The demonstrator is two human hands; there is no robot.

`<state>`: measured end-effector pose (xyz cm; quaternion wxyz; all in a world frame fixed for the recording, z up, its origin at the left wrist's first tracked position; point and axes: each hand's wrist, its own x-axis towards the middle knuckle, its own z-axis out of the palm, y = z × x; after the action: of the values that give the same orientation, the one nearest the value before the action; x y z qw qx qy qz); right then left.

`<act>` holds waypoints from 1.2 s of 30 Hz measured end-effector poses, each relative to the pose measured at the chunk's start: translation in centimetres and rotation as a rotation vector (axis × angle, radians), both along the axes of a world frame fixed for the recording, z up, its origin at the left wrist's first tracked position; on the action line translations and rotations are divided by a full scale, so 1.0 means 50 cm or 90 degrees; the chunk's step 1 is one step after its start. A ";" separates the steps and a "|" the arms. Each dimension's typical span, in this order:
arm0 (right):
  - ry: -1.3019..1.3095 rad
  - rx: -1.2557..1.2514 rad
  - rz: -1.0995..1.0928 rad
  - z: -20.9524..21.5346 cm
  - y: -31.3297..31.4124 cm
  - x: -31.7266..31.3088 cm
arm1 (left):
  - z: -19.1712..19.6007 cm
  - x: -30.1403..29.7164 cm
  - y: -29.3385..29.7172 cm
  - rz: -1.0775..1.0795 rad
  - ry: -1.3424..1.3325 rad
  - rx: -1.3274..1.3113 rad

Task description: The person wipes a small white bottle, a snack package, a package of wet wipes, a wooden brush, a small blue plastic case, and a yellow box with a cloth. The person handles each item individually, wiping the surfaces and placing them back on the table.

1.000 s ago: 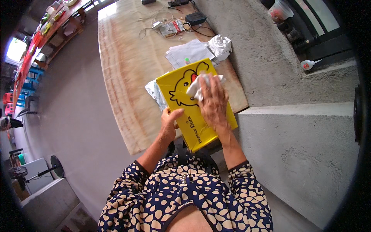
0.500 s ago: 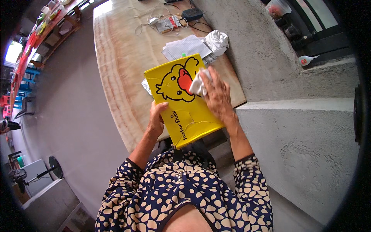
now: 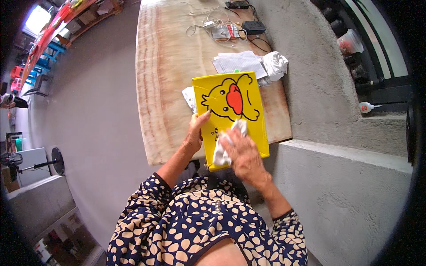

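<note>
A yellow box (image 3: pixel 257 137) printed with a cartoon duck is held in front of me over the near end of the table. My left hand (image 3: pixel 197 128) grips its left edge, with the thumb on the front face and the other fingers hidden behind. My right hand (image 3: pixel 244 155) presses a crumpled white cloth (image 3: pixel 220 153) flat against the lower part of the box, below the duck. Part of the lettering there is covered by the cloth. Some fingers of the right hand are blurred.
Beyond the box, papers (image 3: pixel 239 61) and a bundled white cloth (image 3: pixel 275 65) lie on the table (image 3: pixel 164 66). Farther back are tangled cables, a small packet (image 3: pixel 224 32) and a black power strip (image 3: pixel 254 27). A concrete wall (image 3: pixel 319 75) and ledge border the right side.
My right hand has moved the cloth from beside the duck down to the lower part of the box. The box now sits more upright in view. My left hand keeps its grip.
</note>
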<state>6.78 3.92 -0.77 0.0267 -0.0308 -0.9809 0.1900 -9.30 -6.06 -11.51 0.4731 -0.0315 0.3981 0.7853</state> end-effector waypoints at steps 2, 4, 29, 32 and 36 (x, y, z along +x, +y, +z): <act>0.023 0.067 -0.026 0.005 0.044 -0.058 | 0.013 0.005 -0.008 -0.044 0.012 0.001; 0.068 0.126 -0.064 -0.001 0.089 -0.123 | 0.018 0.021 -0.012 -0.058 0.020 0.007; 0.063 0.050 0.008 -0.016 -0.031 -0.158 | 0.032 -0.015 -0.038 0.042 -0.112 0.101; 0.057 0.027 0.129 0.006 -0.062 -0.112 | 0.026 -0.039 -0.052 0.018 -0.151 0.090; 0.069 0.052 0.078 0.006 -0.036 -0.054 | 0.007 -0.056 -0.063 -0.001 -0.008 0.077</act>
<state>4.11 2.11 -0.46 0.0692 0.0404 -0.9850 0.1528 -12.08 -9.23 -11.17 0.4771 -0.0075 0.3469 0.8075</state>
